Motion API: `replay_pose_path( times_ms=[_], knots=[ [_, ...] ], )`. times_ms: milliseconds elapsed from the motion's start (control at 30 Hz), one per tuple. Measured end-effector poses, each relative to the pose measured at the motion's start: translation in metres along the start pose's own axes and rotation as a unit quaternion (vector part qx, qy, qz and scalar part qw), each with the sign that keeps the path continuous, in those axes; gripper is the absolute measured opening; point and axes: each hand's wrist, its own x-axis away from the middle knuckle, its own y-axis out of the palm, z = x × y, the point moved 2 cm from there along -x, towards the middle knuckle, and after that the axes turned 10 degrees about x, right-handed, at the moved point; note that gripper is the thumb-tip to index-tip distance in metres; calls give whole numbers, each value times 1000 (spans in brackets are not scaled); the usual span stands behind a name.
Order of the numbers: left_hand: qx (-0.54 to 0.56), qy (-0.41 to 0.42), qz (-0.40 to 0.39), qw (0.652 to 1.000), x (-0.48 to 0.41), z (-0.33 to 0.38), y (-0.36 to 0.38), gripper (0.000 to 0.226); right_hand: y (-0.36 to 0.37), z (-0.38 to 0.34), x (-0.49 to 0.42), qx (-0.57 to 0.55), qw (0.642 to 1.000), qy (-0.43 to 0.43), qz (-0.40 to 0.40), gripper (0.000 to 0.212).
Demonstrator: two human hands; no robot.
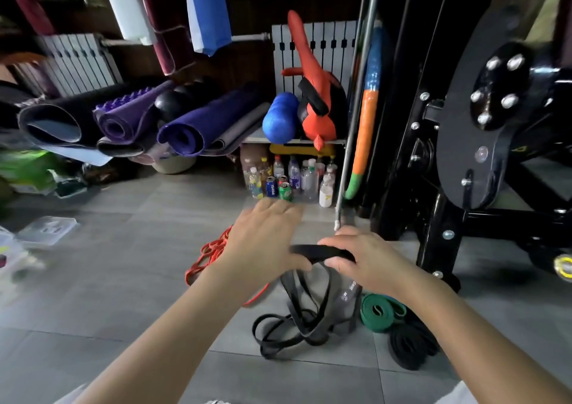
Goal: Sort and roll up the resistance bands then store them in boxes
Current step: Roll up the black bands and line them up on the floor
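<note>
A black resistance band (pixel 312 307) hangs from both of my hands, its lower loops trailing on the grey floor. My right hand (pixel 359 258) grips its top part with curled fingers. My left hand (pixel 266 236) pinches the same top part with the thumb, the fingers stretched forward. A rolled green band (pixel 381 311) lies on the floor to the right, with a rolled black band (pixel 408 346) just in front of it. A loose red band (pixel 210 253) lies on the floor behind my left hand.
Clear plastic boxes (pixel 46 229) sit on the floor at far left, blurred. Several bottles and cans (pixel 291 181) stand under a shelf ahead. A black gym machine frame (pixel 464 143) stands at right. Rolled mats (pixel 173 122) are piled at the back left.
</note>
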Motion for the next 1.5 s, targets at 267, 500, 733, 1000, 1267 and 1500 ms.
replay_pose_path(
  times_ms=[267,500,733,1000,1267,1500],
  knots=[
    [271,-58,-77,958,12,1,34,22,-7,-8,8,-114,992,-2,57,29],
    [656,-170,-48,734,19,0,33,19,12,5,21,-343,936,73,26,31],
    [743,-195,-44,639,28,-1,49,40,42,-2,30,-497,859,72,101,29],
    [790,-216,-9,573,27,0,60,45,44,-8,36,-477,871,79,84,20],
    [364,-71,-111,922,17,0,43,51,29,9,35,-165,979,118,-4,7],
    [34,61,-196,978,-4,30,28,18,9,-6,27,-42,998,39,-7,8]
  ],
)
